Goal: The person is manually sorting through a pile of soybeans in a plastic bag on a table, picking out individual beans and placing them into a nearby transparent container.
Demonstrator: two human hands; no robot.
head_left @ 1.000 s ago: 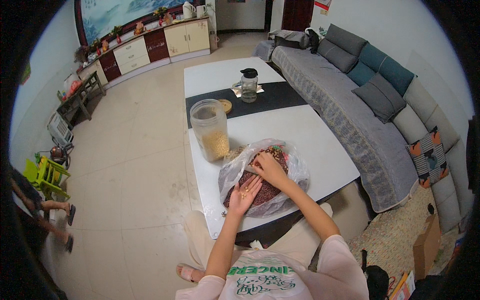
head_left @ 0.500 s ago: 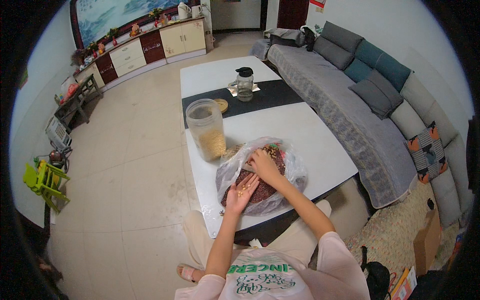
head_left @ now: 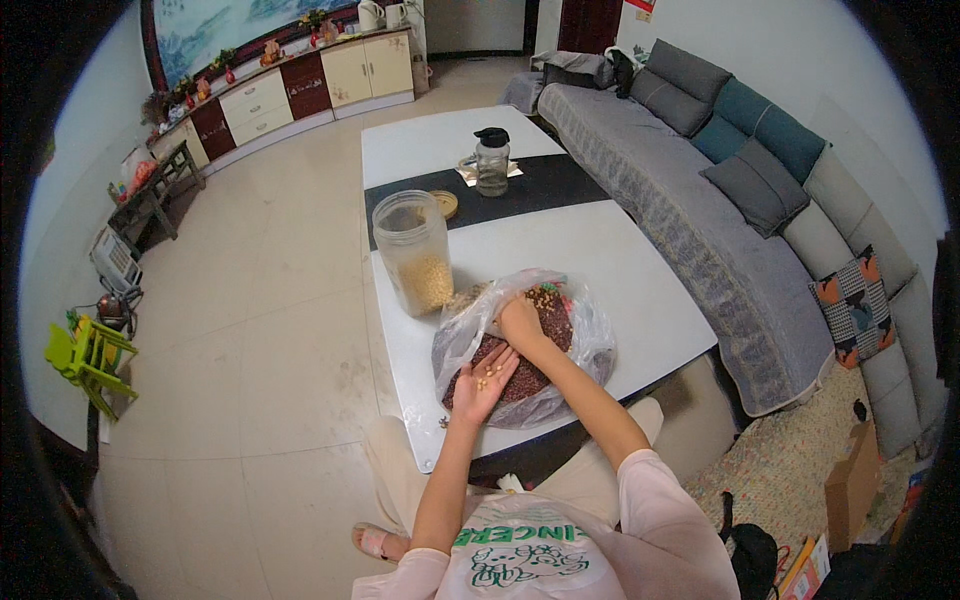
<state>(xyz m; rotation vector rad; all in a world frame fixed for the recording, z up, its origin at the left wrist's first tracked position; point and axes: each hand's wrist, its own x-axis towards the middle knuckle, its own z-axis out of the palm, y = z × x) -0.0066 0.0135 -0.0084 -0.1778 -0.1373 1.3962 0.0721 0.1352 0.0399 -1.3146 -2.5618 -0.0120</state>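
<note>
My left hand point(head_left: 480, 388) lies palm up over the near left part of the bag, its fingers stretched forward, with several yellow beans point(head_left: 484, 381) resting in the palm. The thin clear plastic bag point(head_left: 592, 352) stands open on the table, filled with small dark red beans point(head_left: 528, 383). More yellow beans point(head_left: 547, 295) are scattered over the dark ones at the far side. My right hand point(head_left: 520, 318) reaches down into the bag just beyond the left one, fingers curled and closed. Its fingertips, and whatever they hold, are hidden from view.
A large clear jar point(head_left: 412, 255), partly filled with yellow beans, stands uncovered left of the bag. Its likely lid, gold-coloured point(head_left: 444, 205), lies behind it. Farther back is a black-topped water bottle point(head_left: 491, 165). A grey sofa point(head_left: 680, 230) runs along the table's right side.
My right hand has shifted slightly left and dipped among the beans, its fingers more bunched. The left hand stays palm up with the yellow beans. The view has tilted slightly.
</note>
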